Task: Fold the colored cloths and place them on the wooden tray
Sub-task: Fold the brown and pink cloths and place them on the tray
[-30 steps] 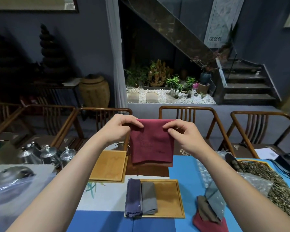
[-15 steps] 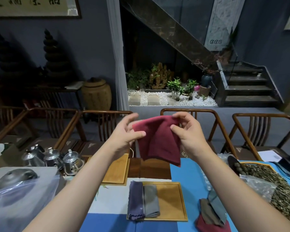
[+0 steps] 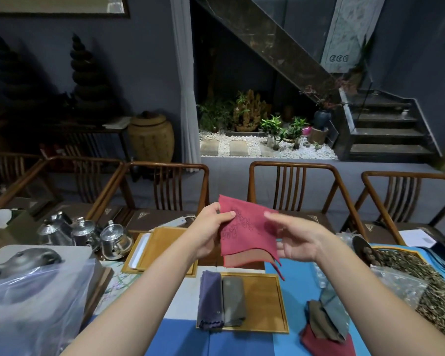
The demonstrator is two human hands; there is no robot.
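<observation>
A dark red cloth with stitched patterning hangs folded in the air above the table. My left hand pinches its upper left edge between thumb and fingers. My right hand is beside its right edge, fingers spread, partly behind the cloth; I cannot tell whether it touches. Below lies the wooden tray, bearing a folded purple cloth and a folded grey cloth side by side on its left half. To the right, loose cloths lie piled: a brown cloth, a grey-blue cloth and a red cloth.
A second wooden tray lies behind the first. Metal teapots stand at the left, next to a plastic-wrapped pot. A basket of dried leaves sits at the right. Wooden chairs line the table's far side.
The red cloth was folded over and has come lower and tilted. My right hand let go of its top edge and opened; my left hand keeps its pinch.
</observation>
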